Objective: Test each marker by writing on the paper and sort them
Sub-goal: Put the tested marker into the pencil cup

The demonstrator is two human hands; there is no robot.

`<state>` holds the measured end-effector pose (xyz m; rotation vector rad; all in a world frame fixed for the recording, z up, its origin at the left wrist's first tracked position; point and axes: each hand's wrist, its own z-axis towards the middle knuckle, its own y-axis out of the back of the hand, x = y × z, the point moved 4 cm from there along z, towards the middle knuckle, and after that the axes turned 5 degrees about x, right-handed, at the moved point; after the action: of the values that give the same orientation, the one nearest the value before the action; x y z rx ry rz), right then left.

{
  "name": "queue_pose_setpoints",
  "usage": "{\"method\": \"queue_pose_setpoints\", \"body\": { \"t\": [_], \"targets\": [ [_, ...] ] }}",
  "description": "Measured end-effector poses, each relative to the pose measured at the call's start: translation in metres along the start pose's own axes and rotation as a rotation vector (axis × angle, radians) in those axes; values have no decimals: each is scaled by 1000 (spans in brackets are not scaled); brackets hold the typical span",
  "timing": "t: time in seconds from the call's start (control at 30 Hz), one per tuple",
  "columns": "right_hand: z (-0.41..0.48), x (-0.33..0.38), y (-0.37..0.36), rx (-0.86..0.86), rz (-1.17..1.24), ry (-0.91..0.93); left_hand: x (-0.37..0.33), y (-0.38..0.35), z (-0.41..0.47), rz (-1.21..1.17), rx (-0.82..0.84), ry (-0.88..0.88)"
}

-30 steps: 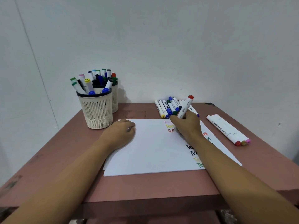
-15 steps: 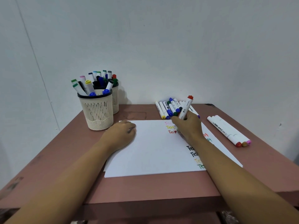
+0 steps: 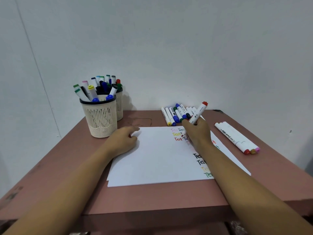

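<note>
A white sheet of paper (image 3: 155,160) lies on the brown table, with several coloured "Test" words along its right side. My right hand (image 3: 198,133) grips a white marker with a red cap end (image 3: 199,112), tilted, its tip down on the paper near the top right. My left hand (image 3: 123,141) rests on the paper's upper left part, fingers loosely curled and holding nothing. A row of several markers (image 3: 176,114) lies behind the paper. Three white markers (image 3: 237,138) lie to the right.
Two cream mesh pen cups stand at the back left, the front cup (image 3: 100,119) full of several markers, the other cup (image 3: 119,106) behind it. The table (image 3: 152,197) meets a white wall at the back. Its front edge is near me.
My right hand with the red marker has shifted slightly right while writing, and more red lettering shows. My left hand has stayed on the paper.
</note>
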<state>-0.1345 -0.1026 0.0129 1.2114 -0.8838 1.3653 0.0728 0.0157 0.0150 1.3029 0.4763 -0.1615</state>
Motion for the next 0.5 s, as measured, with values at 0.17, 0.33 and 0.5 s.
{"method": "queue_pose_setpoints", "body": {
  "t": [0.17, 0.33, 0.5],
  "targets": [
    [2, 3, 0, 23, 39, -53, -2, 2, -1, 9, -82, -58],
    [1, 7, -1, 56, 11, -45, -13, 9, -7, -5, -250, -195],
    [-3, 13, -5, 100, 37, -23, -23, 4, -11, -266, -125, -139]
  ]
}}
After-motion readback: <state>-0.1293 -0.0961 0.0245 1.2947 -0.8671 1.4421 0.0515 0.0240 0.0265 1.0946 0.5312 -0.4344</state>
